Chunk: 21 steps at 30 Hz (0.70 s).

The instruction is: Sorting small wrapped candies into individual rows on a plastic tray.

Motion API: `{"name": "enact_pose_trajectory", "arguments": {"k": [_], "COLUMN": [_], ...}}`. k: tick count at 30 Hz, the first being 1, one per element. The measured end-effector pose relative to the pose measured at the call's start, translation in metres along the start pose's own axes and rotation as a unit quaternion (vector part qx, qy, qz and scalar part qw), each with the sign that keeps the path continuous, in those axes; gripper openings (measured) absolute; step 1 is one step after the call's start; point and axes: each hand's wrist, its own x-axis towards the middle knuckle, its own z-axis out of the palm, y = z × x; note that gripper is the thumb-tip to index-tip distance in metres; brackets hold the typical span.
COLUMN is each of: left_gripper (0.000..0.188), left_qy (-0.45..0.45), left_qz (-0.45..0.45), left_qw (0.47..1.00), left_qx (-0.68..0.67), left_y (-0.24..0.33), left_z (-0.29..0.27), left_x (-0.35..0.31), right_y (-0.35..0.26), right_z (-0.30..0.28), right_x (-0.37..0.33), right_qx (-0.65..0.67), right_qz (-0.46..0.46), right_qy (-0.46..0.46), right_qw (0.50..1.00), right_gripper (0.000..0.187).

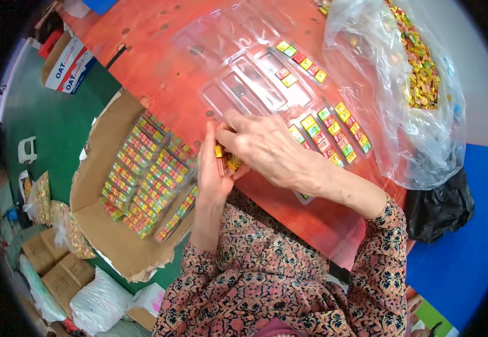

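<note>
red tabletop spreads across the top of the frame. in the middle, the left hand is curled around small, shiny, blocky sweets. the right hand bends over them; i cannot tell if it pinches one. they look light, firm and a bit slippery, so best held by their sides. thin clear trays likely bend easily.

To the left of the red table spread a green floor. 1 white, red and blue carton stood there, with 1 small white stool well apart from it. At lower left, brown boxes sat near a bulging white sack; just beside that was 1 pink-marked white box. At right, 1 black bag showed against a blue surface.
</note>
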Motion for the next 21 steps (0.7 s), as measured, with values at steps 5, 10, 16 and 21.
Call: {"name": "enact_pose_trajectory", "arguments": {"k": [5,10,16,21], "left_gripper": [0.049,0.052,0.055,0.055], "left_qy": [-0.075,-0.095,-0.009,-0.164], "left_qz": [0.002,-0.031,-0.017,-0.026], "left_qw": [0.997,0.995,1.000,0.986], "left_qx": [-0.018,-0.021,-0.003,-0.018], "left_y": [0.001,0.004,0.005,0.006], "left_z": [-0.008,-0.013,0.000,-0.011], "left_x": [-0.001,-0.001,-0.004,0.007], "right_y": [-0.002,-0.004,0.001,0.015], "right_z": [-0.004,-0.004,-0.002,-0.013], "right_x": [0.005,0.006,0.006,-0.010], "right_qx": [0.015,-0.020,0.004,0.212], "right_qz": [-0.021,-0.023,-0.064,0.054], "right_qy": [-0.022,-0.044,-0.014,0.201], "right_qw": [0.999,0.999,0.998,0.955], "right_gripper": [0.020,0.020,0.019,0.009]}}
